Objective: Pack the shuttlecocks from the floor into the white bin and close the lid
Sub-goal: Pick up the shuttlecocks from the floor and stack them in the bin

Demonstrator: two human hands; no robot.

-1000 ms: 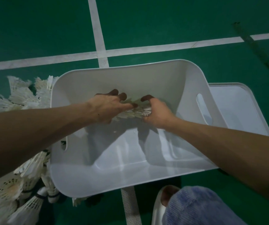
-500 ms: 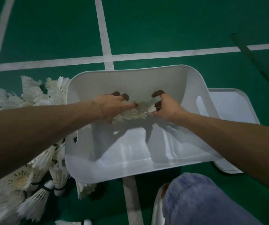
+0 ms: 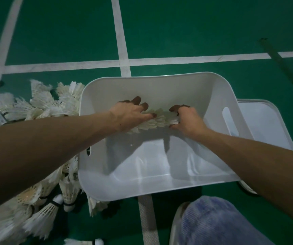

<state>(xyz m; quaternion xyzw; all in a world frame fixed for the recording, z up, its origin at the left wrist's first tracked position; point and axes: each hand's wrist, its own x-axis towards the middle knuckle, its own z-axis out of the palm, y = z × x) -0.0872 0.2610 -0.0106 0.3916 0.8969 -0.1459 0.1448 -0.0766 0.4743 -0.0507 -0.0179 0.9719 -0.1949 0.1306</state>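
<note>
White bin: smooth plastic, glossy sheen on the inner base. Lid: same plastic, duller. Shuttlecocks: matt feather skirts. Floor: green, matt. Line strip: rough-textured. Trouser knee: napped blue cloth.

Your view is dim and flat, lit from above so that your forearms throw soft grey shadows across the bottom of the white bin, whose near wall shows a faint sheen, while the court lines bow toward the edges and the shuttlecocks at lower left smear soft.
</note>
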